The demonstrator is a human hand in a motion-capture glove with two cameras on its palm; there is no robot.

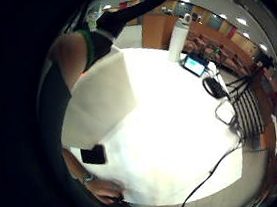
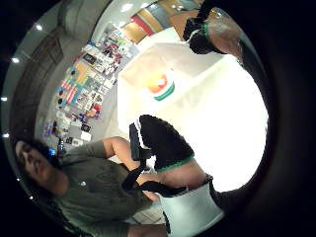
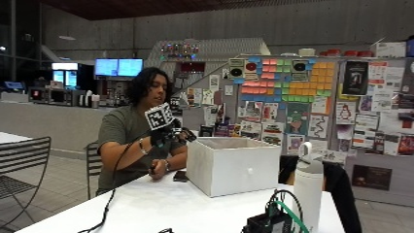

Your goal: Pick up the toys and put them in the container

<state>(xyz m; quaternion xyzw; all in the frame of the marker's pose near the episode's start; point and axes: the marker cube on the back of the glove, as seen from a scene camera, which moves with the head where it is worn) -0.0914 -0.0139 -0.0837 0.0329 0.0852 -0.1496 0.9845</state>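
In the outside view my gloved right hand [image 3: 169, 135] is raised beside the upper left corner of the white box container [image 3: 232, 167], its fingers relaxed and holding nothing. The thumb side palm view looks down into the container [image 2: 133, 84], where an orange, white and green toy [image 2: 161, 86] lies on the bottom. One gloved finger [image 2: 165, 140] crosses that view with nothing against it. In the little finger side palm view the container's outer wall [image 1: 102, 95] stands on the white table [image 1: 173, 145].
The person's bare left hand [image 3: 157, 171] rests on the table by a dark phone [image 3: 180, 175]. A white bottle [image 3: 309, 182] and a device with cables [image 3: 271, 221] stand at the near right. A metal chair [image 3: 25, 165] is left of the table.
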